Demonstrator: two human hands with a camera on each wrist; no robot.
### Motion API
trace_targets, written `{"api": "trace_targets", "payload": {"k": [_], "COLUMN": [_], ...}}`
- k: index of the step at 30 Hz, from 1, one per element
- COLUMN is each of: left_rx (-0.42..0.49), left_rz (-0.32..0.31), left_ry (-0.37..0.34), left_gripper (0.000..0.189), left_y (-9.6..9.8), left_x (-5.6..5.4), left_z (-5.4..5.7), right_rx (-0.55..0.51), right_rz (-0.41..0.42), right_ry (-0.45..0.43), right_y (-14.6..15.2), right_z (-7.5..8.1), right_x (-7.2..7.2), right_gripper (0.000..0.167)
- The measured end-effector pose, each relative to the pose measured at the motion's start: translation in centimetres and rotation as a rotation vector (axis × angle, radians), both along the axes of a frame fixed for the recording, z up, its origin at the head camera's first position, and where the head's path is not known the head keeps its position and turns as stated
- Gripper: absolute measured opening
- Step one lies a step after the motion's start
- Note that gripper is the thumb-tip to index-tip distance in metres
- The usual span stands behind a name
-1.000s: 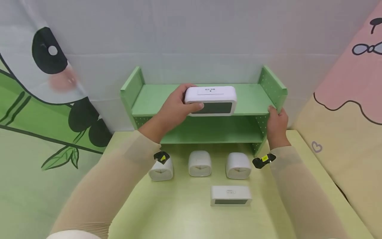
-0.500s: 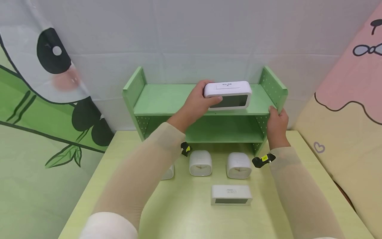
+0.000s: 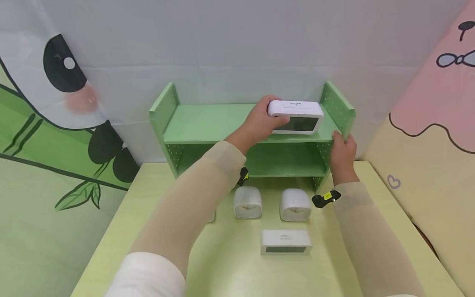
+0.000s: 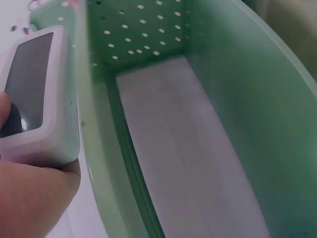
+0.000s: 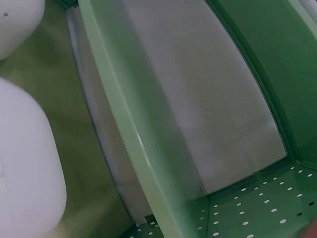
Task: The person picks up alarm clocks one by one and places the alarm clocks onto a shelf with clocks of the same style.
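Note:
My left hand (image 3: 261,123) grips the left end of a white digital clock (image 3: 302,108), thumb on its dark screen and fingers behind. The clock is over the right part of the top board of a green shelf (image 3: 208,121); whether it touches the board I cannot tell. In the left wrist view, the clock (image 4: 62,99) appears beside the shelf's front edge, the hand (image 4: 34,198) at its lower end. My right hand (image 3: 343,159) holds the shelf's right side panel near the top board's front corner, thumb on the edge.
On the pale table (image 3: 230,272), two white analog clocks (image 3: 248,200) (image 3: 295,202) stand before the shelf. A third clock (image 3: 212,216) is mostly behind my left arm. Another white digital clock (image 3: 285,239) lies nearer me. A cloth wall (image 3: 245,41) rises behind the shelf.
My left hand has carried the digital clock rightward along the top of the shelf, and slightly farther back. My right hand has kept its hold on the side panel.

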State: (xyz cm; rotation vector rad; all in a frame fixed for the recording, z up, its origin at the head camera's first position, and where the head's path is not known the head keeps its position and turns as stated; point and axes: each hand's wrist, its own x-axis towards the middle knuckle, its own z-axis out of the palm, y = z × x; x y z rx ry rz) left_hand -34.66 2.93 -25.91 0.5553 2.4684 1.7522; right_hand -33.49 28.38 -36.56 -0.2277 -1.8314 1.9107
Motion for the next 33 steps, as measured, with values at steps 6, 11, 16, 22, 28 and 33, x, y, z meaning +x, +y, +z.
{"api": "trace_targets", "payload": {"k": [6, 11, 16, 22, 28, 33], "left_rx": [-0.041, -0.066, -0.120, -0.150, -0.145, -0.174], "left_rz": [-0.011, -0.022, -0.033, -0.037, -0.030, -0.036], "left_ry": [0.017, -0.006, -0.039, -0.048, -0.064, -0.048], "left_gripper": [0.054, 0.053, 0.053, 0.055, 0.057, 0.060], "left_y": [0.9, 1.2, 1.1, 1.0, 1.0, 1.1], "left_x": [-0.3, -0.7, -1.3, -2.1, -2.9, -3.5], "left_z": [0.1, 0.2, 0.5, 0.6, 0.1, 0.0], "right_rx": [0.085, 0.084, 0.077, 0.072, 0.077, 0.112], "right_rz": [-0.030, -0.033, -0.019, -0.003, 0.007, 0.009], "right_ry": [-0.056, -0.054, -0.045, -0.035, -0.055, -0.074], "right_y": [0.3, 0.4, 0.3, 0.2, 0.2, 0.2], "right_z": [0.2, 0.3, 0.3, 0.4, 0.1, 0.1], "right_x": [0.0, 0.0, -0.1, 0.1, 0.1, 0.2], "right_gripper": [0.046, 0.045, 0.048, 0.049, 0.051, 0.054]}}
